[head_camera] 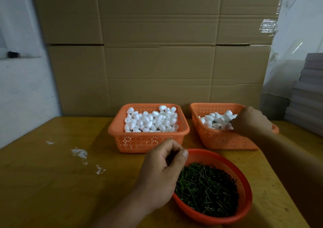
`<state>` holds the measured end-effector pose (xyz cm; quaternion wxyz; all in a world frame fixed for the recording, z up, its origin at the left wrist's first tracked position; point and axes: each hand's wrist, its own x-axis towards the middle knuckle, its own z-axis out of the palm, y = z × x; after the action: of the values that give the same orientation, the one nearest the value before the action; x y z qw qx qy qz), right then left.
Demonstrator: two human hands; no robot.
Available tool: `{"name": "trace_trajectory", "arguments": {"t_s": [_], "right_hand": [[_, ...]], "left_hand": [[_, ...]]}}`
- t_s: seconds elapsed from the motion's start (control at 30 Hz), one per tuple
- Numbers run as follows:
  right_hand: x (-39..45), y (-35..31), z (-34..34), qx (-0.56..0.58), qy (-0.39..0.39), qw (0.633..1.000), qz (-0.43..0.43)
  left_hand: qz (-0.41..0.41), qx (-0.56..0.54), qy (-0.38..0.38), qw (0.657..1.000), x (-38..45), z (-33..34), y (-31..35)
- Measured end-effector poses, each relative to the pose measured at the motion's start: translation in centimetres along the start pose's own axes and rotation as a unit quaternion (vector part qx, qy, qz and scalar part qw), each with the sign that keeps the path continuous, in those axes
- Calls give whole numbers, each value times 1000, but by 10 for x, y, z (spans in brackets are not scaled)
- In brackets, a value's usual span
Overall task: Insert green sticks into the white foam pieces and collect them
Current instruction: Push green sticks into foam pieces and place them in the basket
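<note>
Head view: left hand hovers at the near rim of the round red basket of green sticks, fingers curled against the thumb; whether it pinches a stick I cannot tell. Right hand reaches into the right orange basket, fingers hidden among white foam pieces, grip unclear. More foam fills the left basket on the counter

You see two orange rectangular baskets, the left one and the right one, both with perforated lattice walls. White foam pieces fill them. The round red-orange mesh basket holds dark green sticks. The table is mustard yellow with white flecks. Behind stand plain brown cardboard boxes.
</note>
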<state>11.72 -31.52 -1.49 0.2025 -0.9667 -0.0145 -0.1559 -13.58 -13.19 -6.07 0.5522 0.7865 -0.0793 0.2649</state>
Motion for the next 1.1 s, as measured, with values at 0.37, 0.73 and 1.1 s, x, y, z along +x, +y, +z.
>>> {"name": "trace_trajectory", "arguments": {"t_s": [0.37, 0.73, 1.1], "right_hand": [[-95, -10, -35, 236, -32, 956, -173], [-163, -11, -21, 134, -179, 932, -284], [-167, -12, -25, 129, -185, 930, -291]], "left_hand": [[4, 5, 29, 1000, 3, 0, -4], [-27, 140, 110, 984, 58, -43, -8], [-245, 412, -67, 875, 165, -93, -55]]}}
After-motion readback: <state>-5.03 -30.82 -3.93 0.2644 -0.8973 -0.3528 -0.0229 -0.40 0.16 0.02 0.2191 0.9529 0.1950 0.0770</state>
